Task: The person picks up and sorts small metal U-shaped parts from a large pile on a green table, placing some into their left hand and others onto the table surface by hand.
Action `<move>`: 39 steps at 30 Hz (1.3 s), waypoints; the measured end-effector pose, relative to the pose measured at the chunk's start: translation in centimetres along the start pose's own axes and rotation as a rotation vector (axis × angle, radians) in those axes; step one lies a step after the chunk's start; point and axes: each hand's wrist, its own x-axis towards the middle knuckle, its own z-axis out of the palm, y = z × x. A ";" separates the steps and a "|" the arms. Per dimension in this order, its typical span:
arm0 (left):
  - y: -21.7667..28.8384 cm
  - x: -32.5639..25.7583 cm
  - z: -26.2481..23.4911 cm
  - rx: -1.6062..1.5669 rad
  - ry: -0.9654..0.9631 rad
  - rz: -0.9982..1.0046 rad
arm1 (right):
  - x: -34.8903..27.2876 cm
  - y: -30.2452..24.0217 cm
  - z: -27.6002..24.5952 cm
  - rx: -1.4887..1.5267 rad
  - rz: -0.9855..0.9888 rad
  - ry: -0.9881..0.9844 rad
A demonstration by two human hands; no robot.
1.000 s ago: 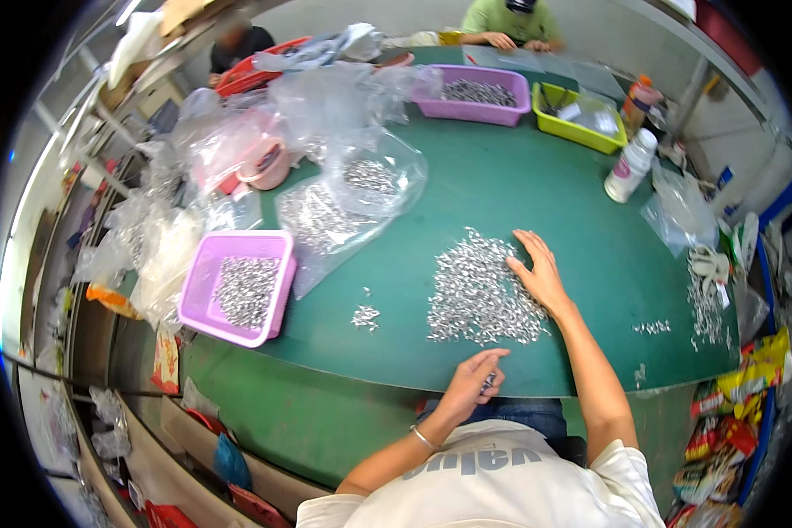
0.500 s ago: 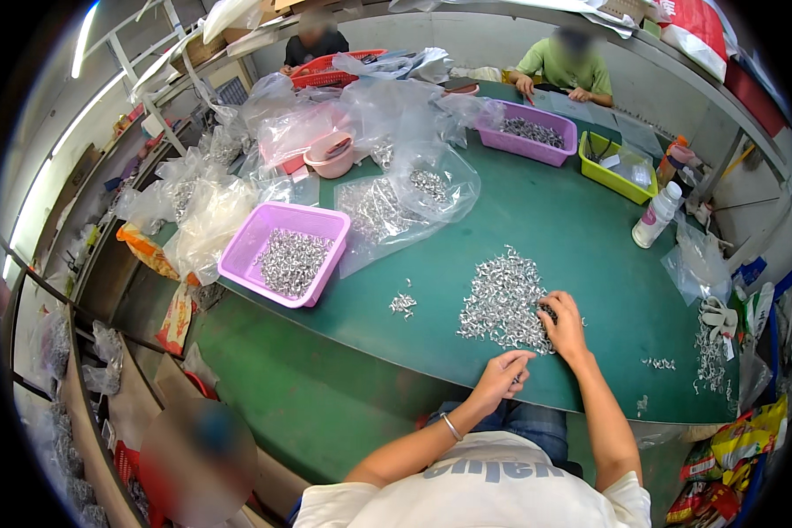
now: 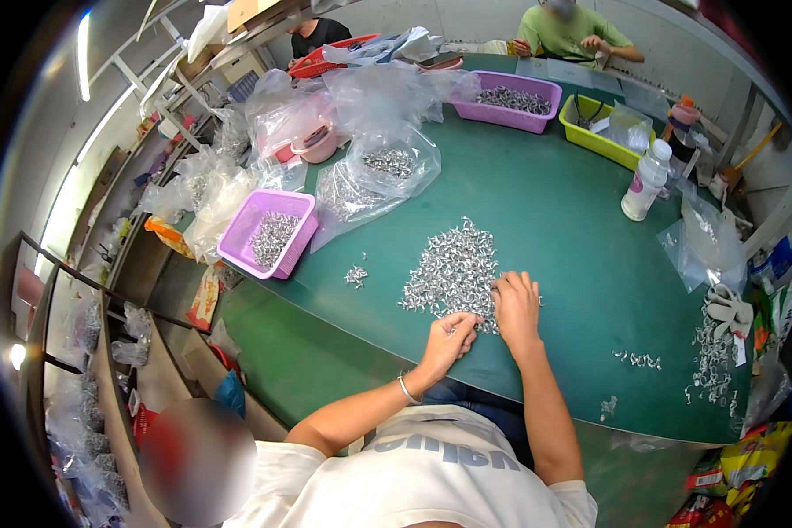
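Note:
A heap of small silver metal pieces (image 3: 450, 268) lies on the green table (image 3: 581, 290) in front of me. My left hand (image 3: 447, 343) is at the heap's near edge, its thumb and fingers pinched together; whatever is between them is too small to make out. At the heap's right side rests my right hand (image 3: 517, 308), fingers bent together over the pieces. Its fingertips are partly hidden, and I cannot make out what they grip. To the left of the heap lies a small cluster of the same pieces (image 3: 355, 276).
A purple basket (image 3: 301, 242) with metal pieces stands at the left edge, beside plastic bags (image 3: 387, 106). Farther back are another purple basket (image 3: 475, 112), a yellow-green basket (image 3: 612, 151) and a white bottle (image 3: 645, 182). Hooked pieces (image 3: 713, 352) and a glove (image 3: 728, 308) lie right.
My left hand has moved forward to the heap's near edge, closer to my right hand. The right hand's fingers have drawn closer together. The whole view has shifted.

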 end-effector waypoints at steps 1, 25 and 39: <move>-0.2 -0.1 0.1 0.039 0.017 0.036 | 0.0 -0.1 0.0 0.007 0.016 -0.010; -2.4 0.5 0.1 0.304 0.098 0.338 | -0.4 2.6 -2.3 0.561 0.286 0.039; 4.3 1.5 1.0 -0.028 0.040 0.176 | 0.7 -1.5 -4.6 1.280 0.787 -0.122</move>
